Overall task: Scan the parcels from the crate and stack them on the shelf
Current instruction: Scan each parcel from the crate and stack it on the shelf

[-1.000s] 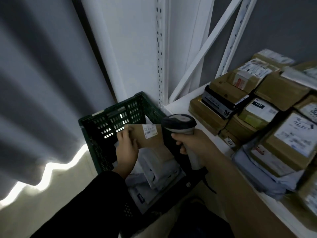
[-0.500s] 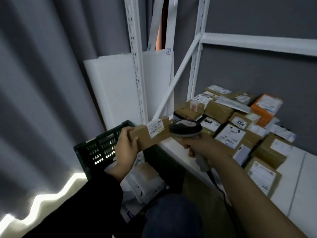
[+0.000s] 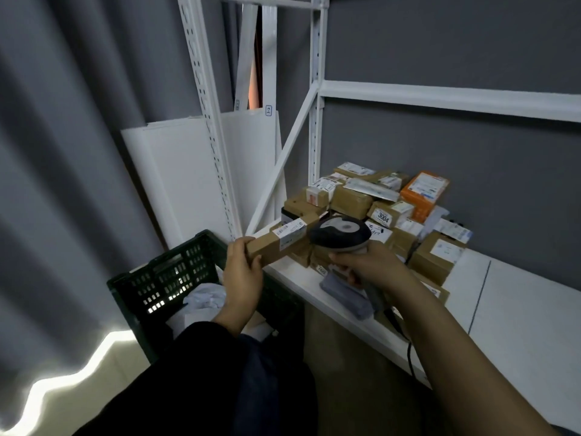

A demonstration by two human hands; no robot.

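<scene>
**Scan of a slim carton at the shelf edge**

Steadiness counts here: the white label (image 3: 290, 232) should squarely face the handheld scanner (image 3: 339, 234) before the trigger is squeezed. The left hand (image 3: 243, 272) curls fingers and thumb round one end of the long brown cardboard parcel (image 3: 267, 247), held tilted just above the front edge of the shelf (image 3: 518, 309). The right hand (image 3: 367, 265) wraps the scanner's grip, its head at the parcel's shelf-side end.

Bare white shelf board (image 3: 518, 309) lay open right of the heaped brown cardboard parcels (image 3: 352, 199); a white diagonal steel brace (image 3: 279, 165) barred the shelf's left end.
</scene>
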